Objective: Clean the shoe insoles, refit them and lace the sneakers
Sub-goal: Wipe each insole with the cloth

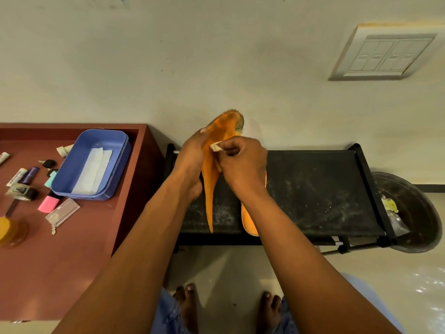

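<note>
Wiping well means the left hand (192,157) gripping the insole (212,179) firmly, bowed and upright above the black rack (320,189), while the right hand (240,165) pinches a small wipe (216,147) against its orange face. I'd stroke toward the dirty toe end; a second insole (250,225) lies on the rack.
</note>
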